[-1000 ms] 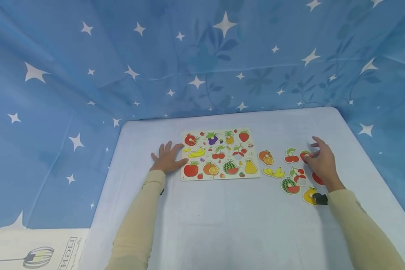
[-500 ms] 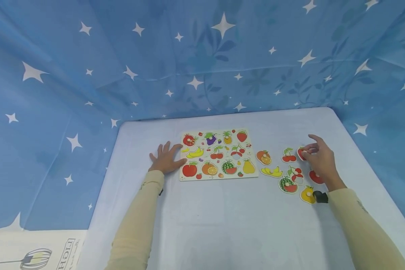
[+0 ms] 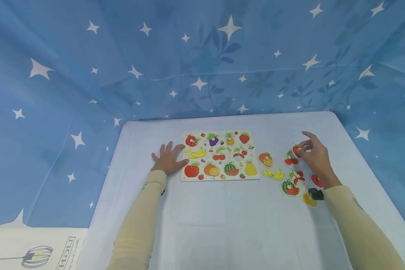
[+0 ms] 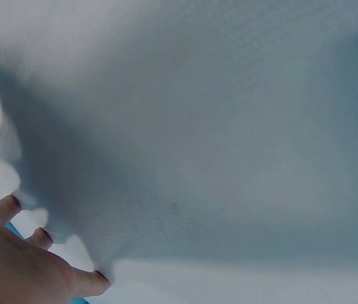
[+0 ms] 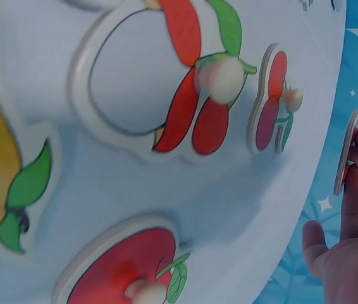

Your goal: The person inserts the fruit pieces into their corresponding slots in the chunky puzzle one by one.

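My right hand (image 3: 315,155) pinches a strawberry puzzle piece (image 3: 295,150) by its knob, thumb and fingertips together. In the right wrist view the strawberry piece (image 5: 347,155) stands on edge, tilted, raised off the table. Under it in the head view lies the cherry piece (image 3: 290,161), partly overlapped. My left hand (image 3: 168,159) lies with fingers spread at the left edge of the fruit puzzle board (image 3: 222,177), thumb and index finger right at its rim. Knobbed pomegranate, grape and pineapple pieces sit in the board's back row. In the left wrist view, the left hand (image 4: 33,266) shows low in the corner.
Loose knobbed pieces lie right of the board: orange (image 3: 266,159), bananas (image 3: 273,174), watermelon (image 3: 289,187), a red-and-white fruit (image 3: 297,177), apple (image 3: 317,180) and pear (image 3: 309,199). The right wrist camera covers part of the pear. A blue starry curtain (image 3: 202,56) stands behind the table.
My right hand has taken hold of the strawberry piece, lifted it and moved left, over the cherry piece. The left hand has stayed at the board's edge.
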`<control>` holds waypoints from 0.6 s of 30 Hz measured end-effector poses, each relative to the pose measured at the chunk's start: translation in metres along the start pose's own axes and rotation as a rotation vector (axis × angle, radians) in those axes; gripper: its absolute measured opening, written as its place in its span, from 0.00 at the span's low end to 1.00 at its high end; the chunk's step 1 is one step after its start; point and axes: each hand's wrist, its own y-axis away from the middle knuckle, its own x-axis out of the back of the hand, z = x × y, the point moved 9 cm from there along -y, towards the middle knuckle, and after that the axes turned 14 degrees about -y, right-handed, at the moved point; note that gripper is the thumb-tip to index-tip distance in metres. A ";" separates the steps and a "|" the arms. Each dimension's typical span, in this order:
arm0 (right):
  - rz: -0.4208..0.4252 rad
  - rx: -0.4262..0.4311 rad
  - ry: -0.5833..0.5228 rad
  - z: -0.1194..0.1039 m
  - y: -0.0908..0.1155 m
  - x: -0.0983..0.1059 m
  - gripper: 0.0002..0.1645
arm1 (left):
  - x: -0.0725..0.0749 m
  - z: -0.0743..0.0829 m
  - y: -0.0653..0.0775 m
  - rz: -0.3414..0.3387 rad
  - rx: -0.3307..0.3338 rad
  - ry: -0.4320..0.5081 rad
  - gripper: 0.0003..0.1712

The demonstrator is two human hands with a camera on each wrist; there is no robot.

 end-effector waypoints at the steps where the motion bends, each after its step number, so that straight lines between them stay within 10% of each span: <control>1: -0.003 0.006 0.001 -0.001 -0.001 -0.002 0.45 | 0.000 0.000 0.000 0.001 -0.002 0.000 0.41; 18: -0.101 0.064 -0.055 -0.033 -0.029 -0.059 0.45 | -0.005 -0.003 -0.004 0.017 0.006 -0.009 0.42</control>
